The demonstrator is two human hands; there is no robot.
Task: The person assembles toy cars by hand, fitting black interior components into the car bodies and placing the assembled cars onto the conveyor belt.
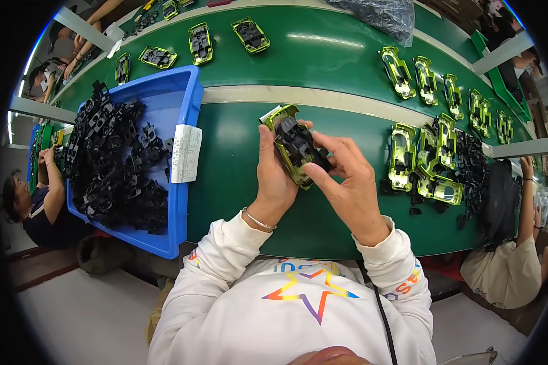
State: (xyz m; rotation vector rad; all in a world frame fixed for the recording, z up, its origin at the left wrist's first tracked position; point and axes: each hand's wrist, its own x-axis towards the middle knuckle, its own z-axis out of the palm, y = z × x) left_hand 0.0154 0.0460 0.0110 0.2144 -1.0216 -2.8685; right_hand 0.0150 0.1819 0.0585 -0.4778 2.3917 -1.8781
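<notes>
Above the green table I hold a yellow-green toy car body shell (284,157), its hollow side turned up. A black plastic interior piece (296,139) sits inside it; whether it lies fully flat I cannot tell. My left hand (273,182) wraps the shell from the left, thumb along its edge, with some fingers hidden beneath. From the right, my right hand (352,185) closes thumb and fingers on the black piece at the shell's lower right side.
A blue tray (181,222) at left holds many black pieces (112,158) and has a white paper label (186,154). Car shells (402,156) and loose black parts (470,164) lie right; more shells (200,44) lie across the pale divider (298,96). Co-workers sit both sides.
</notes>
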